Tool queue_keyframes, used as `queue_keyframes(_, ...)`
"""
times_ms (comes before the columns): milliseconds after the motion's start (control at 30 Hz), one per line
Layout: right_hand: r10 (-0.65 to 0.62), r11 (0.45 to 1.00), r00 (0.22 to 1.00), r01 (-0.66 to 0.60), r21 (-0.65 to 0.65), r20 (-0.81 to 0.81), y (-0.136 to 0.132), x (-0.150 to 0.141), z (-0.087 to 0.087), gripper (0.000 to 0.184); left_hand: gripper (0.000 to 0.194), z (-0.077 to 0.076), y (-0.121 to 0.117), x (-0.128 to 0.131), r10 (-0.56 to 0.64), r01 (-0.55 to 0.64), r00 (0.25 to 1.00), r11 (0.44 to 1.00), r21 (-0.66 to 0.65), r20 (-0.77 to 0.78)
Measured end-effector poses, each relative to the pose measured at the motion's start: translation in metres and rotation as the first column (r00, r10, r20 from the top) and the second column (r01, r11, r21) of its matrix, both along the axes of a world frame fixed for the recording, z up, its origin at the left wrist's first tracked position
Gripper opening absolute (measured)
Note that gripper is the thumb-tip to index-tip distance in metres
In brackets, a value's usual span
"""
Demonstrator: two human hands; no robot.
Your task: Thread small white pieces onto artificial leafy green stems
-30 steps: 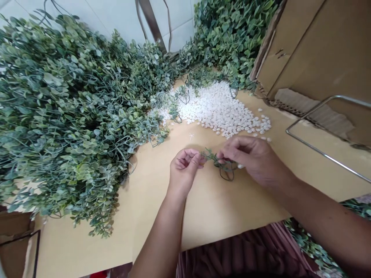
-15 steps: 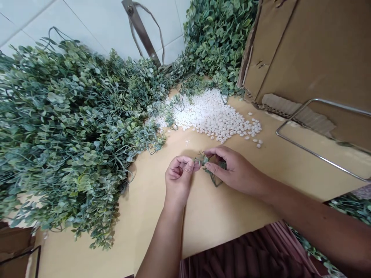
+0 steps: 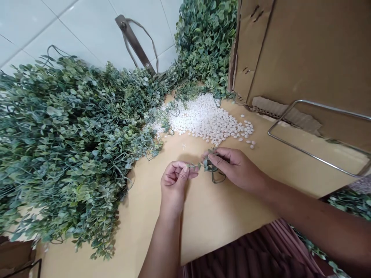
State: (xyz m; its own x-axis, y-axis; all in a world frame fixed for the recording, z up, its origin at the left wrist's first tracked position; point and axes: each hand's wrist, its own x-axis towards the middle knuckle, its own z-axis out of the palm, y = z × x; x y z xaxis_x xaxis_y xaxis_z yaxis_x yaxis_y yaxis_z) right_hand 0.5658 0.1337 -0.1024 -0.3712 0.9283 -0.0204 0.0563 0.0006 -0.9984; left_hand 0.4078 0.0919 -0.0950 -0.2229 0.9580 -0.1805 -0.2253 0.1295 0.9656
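Observation:
Between my hands, above the tan work surface [image 3: 220, 216], is a small sprig of artificial leaves [image 3: 206, 163] with a bent green stem hanging below it. My left hand [image 3: 177, 175] pinches one thin end of the sprig between thumb and fingertip. On the leafy end, the thumb and fingers of my right hand [image 3: 228, 162] are closed. Just beyond them lies a heap of small white pieces [image 3: 203, 116]. A tiny white star-shaped piece [image 3: 183, 146] sits apart from that heap, close to my left hand.
A big pile of artificial greenery [image 3: 78, 146] fills the left side. More greenery [image 3: 207, 42] stands at the back, beside a cardboard box [image 3: 304, 58]. A bent metal wire frame [image 3: 310, 144] sticks out at the right. Behind is a white tiled wall [image 3: 78, 23].
My right hand has shifted its hold on the leafy part, and the sprig now stretches further between my hands. The camera view has turned slightly.

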Motion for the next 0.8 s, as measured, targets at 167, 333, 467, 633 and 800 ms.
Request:
queue_keyframes(167,-0.092,0.982,0.989,0.07,0.178,0.118,-0.001,0.003,-0.004,0.026,0.029,0.006,0.015,-0.008,-0.146,0.12,0.982,0.973,-0.199,-0.12)
queue_keyframes(333,-0.186,0.915,0.964,0.098,0.392,0.192,0.0,0.005,-0.012,0.021,0.008,0.001,0.06,-0.007,-0.125,0.09,0.848,0.992,-0.093,-0.515)
queue_keyframes(467,-0.197,0.849,0.924,-0.006,0.529,0.328,-0.001,0.001,-0.017,0.022,0.013,-0.008,0.089,0.011,-0.177,0.237,0.516,0.97,-0.058,-0.838)
queue_keyframes(633,-0.158,0.848,0.898,-0.09,0.523,0.41,-0.002,-0.001,-0.014,0.021,0.012,-0.012,0.099,0.028,-0.157,0.293,0.267,0.953,-0.076,-0.951)
queue_keyframes(800,-0.133,0.883,0.918,-0.062,0.465,0.374,0.0,-0.002,-0.01,0.015,0.004,-0.015,0.101,0.021,-0.143,0.28,0.494,0.96,0.001,-0.858)
